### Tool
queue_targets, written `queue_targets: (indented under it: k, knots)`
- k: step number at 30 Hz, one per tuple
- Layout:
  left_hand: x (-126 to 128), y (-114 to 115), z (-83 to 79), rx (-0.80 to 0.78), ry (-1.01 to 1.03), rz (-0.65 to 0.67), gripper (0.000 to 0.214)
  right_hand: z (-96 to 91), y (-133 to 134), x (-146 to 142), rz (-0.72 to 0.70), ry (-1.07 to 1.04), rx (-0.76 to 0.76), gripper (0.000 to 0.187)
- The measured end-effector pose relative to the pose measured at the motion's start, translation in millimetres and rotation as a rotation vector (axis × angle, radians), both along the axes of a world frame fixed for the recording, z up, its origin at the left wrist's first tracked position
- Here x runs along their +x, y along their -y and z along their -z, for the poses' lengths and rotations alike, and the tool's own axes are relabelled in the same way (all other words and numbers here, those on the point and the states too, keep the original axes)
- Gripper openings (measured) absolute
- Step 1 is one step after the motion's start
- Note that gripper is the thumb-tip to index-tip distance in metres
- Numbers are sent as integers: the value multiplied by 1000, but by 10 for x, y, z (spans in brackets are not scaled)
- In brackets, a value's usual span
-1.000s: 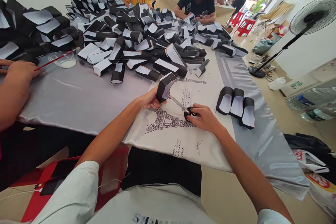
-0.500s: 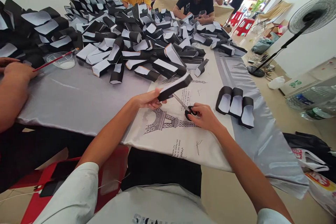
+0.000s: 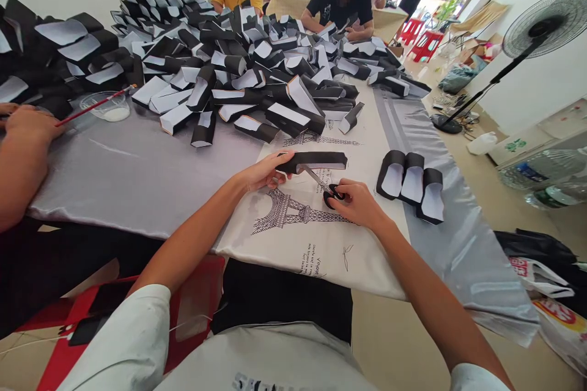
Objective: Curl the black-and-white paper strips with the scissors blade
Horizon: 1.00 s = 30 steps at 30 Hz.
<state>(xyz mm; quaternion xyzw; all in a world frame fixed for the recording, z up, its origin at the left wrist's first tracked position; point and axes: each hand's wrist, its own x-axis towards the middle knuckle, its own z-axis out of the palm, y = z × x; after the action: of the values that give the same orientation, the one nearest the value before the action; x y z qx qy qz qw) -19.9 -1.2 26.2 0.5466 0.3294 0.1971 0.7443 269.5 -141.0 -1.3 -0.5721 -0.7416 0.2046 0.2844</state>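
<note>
Left hand point(image 3: 265, 173) holding black piece point(image 3: 316, 160), right hand point(image 3: 361, 203) gripping scissors point(image 3: 323, 184)

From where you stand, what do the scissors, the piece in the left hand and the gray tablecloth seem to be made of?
Scissors: probably metal blades, silvery; black handles, likely plastic.
Held piece: perhaps matte card, black with a pale underside, since it holds its angular shape.
Gray tablecloth: satin-like fabric, it seems, from its sheen and draped, creased edge.

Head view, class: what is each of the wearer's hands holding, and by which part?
The left hand grips a black-and-white piece by its left end; the right hand holds scissors by their black handles.
</note>
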Motion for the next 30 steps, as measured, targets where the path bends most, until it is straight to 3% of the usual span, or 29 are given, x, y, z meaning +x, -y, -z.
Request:
queue_targets:
  k: [8, 16, 21, 27, 30]
  knots:
    - [17, -44, 91, -30, -26, -54, 56, 15, -1, 12, 13, 31, 20, 43]
    - [29, -54, 74, 5, -26, -96, 49, -19, 27, -33, 78, 62, 56, 45]
    - [30, -53, 70, -39, -34, -94, 47, -28, 33, -49, 135, 67, 81, 36]
    - [16, -69, 87, -44, -34, -91, 54, -14, -7, -16, 70, 90, 60, 47]
    - [15, -67, 82, -29, -38, -96, 65, -11, -17, -5, 107, 66, 83, 47]
